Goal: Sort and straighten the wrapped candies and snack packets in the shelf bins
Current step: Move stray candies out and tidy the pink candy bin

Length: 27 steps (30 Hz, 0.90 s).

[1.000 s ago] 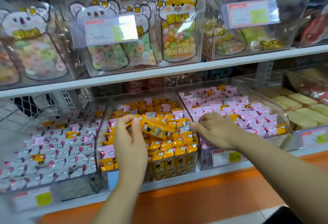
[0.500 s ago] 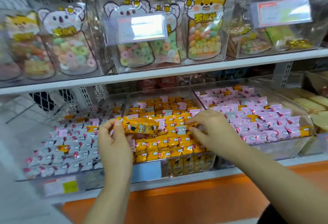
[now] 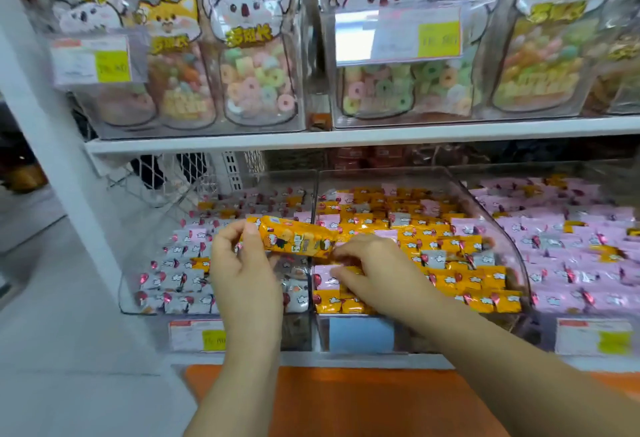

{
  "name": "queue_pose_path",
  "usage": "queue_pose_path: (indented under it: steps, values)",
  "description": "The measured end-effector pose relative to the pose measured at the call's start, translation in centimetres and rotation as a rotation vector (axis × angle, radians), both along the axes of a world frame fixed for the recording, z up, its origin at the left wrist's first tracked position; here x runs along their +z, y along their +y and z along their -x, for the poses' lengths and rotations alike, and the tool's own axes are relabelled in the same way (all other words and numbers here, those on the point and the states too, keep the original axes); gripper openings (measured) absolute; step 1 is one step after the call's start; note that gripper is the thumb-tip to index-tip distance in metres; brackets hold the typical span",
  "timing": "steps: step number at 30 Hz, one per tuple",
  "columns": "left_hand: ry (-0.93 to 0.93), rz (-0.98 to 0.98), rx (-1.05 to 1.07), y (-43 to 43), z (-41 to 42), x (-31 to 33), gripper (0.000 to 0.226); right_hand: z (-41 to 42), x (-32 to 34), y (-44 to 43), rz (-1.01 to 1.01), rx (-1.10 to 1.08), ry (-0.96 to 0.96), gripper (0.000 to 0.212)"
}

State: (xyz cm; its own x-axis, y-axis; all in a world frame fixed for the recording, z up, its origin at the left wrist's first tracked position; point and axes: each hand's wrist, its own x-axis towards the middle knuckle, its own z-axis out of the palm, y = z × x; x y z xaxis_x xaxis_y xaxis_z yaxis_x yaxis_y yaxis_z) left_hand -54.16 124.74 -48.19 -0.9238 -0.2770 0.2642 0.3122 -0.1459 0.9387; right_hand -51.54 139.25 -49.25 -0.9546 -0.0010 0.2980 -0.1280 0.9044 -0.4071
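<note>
Left grip (image 3: 247,263) pinches the orange snack packet (image 3: 298,239) by its left end. The packet juts rightward above right grip (image 3: 377,273), which curls among wrapped candies (image 3: 450,277), hold unclear. Light, crinkly, probably slippery: take it at both ends.

Curled fingers (image 3: 251,240): left hand (image 3: 242,273), right hand (image 3: 381,273)

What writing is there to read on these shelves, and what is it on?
Koala pouch: yellow Chinese characters, too blurred to read.
Upper right price tag: numbers blurred.
Orange packet in the left hand: lettering too blurred.
None reads clearly.
</note>
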Motion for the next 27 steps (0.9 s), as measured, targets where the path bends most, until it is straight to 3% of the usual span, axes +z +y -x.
queue_pose_path:
  steps: [5, 9, 12, 18, 23, 27]
  values:
    - [0.046, 0.089, 0.021, -0.9, 0.6, 0.1, 0.014, 0.7, -0.5, -0.9, 0.003, -0.002, -0.028, 0.011]
    - [0.162, 0.254, 0.038, -0.8, 0.4, 0.1, 0.016, 0.5, -0.1, -0.5, -0.093, 0.001, 0.001, 0.013]
    - [0.227, 0.252, 0.063, -0.9, 0.1, 0.3, 0.019, 0.2, 0.0, -0.4, -0.095, 0.007, 0.054, 0.014]
    - [0.299, 0.189, 0.123, -1.5, 0.2, 0.6, 0.021, -0.6, 0.2, -1.4, 0.137, -0.029, 0.238, 0.019]
    - [0.332, 0.193, 0.089, -1.2, -0.1, 0.6, 0.024, -2.7, 3.1, -0.7, 0.688, -0.092, 0.487, 0.009]
    - [0.356, 0.231, 0.046, -0.8, -0.5, 0.4, 0.023, -4.1, 2.7, 2.1, 0.634, -0.205, 0.631, 0.010]
